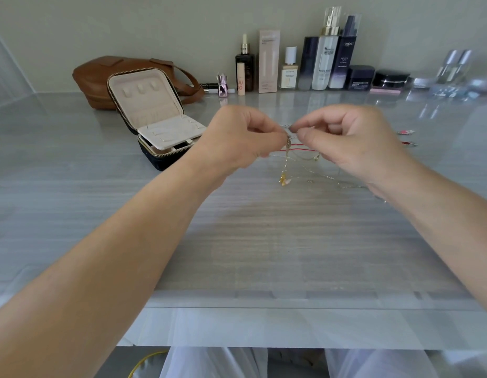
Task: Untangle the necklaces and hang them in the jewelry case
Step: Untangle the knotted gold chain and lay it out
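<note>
Pinches the tangled necklaces at one knot with the curled fingertips of left hand and right hand, thin chains and a gold pendant dangling just below the pinch. Looks early: seemingly nothing hung in the open jewelry case, well left of the grip, so untangling and hanging both remain.

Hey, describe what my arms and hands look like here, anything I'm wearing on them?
Both forearms are bare to the frame's edge, with no sleeves. The left hand and right hand show no gloves, rings or watch. One fingernail on the right hand looks dark, possibly polished.
</note>
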